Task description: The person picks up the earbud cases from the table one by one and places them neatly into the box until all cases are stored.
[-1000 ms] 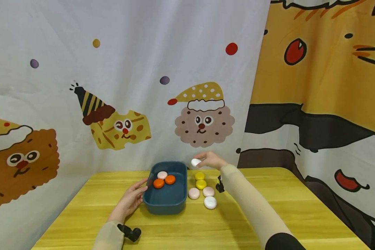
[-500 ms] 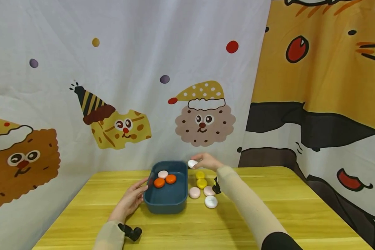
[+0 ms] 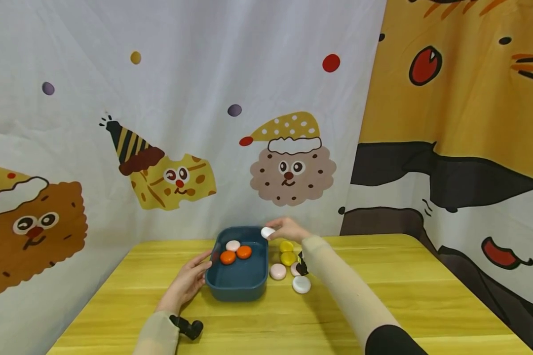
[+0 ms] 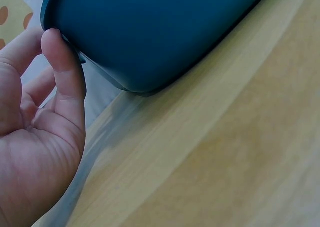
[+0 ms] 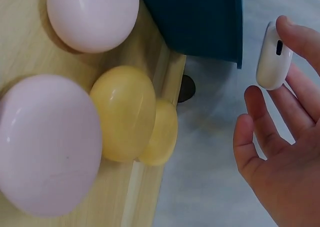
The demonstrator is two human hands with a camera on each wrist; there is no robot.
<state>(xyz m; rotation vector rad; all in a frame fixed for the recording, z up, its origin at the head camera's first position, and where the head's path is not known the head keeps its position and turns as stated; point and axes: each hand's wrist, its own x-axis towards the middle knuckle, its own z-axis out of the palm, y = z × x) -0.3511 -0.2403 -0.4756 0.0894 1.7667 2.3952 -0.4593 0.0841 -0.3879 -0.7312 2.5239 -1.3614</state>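
My left hand [image 3: 187, 284] touches the left side of the blue box [image 3: 236, 292], its fingers and thumb against the outer wall; in the left wrist view the left hand [image 4: 42, 122] meets the box [image 4: 150, 32] near its rim. Two orange discs [image 3: 228, 257] and a pale pink disc [image 3: 233, 245] lie inside. My right hand [image 3: 288, 230] pinches a white disc [image 3: 267, 232] by the box's far right corner. In the right wrist view, the right hand [image 5: 295, 132] holds that white disc [image 5: 274, 59] on edge, with a dark slot showing, apart from the box [image 5: 200, 22].
Right of the box lie two yellow discs [image 3: 288, 258], two pale pink discs [image 3: 278, 271], one partly hidden by the wrist camera, and a white disc [image 3: 301, 284]. The wooden table [image 3: 417, 291] ends at a printed curtain [image 3: 195, 98] behind.
My right hand has moved left with the white disc, from above the yellow discs to the box's far right corner. My left hand stays against the box.
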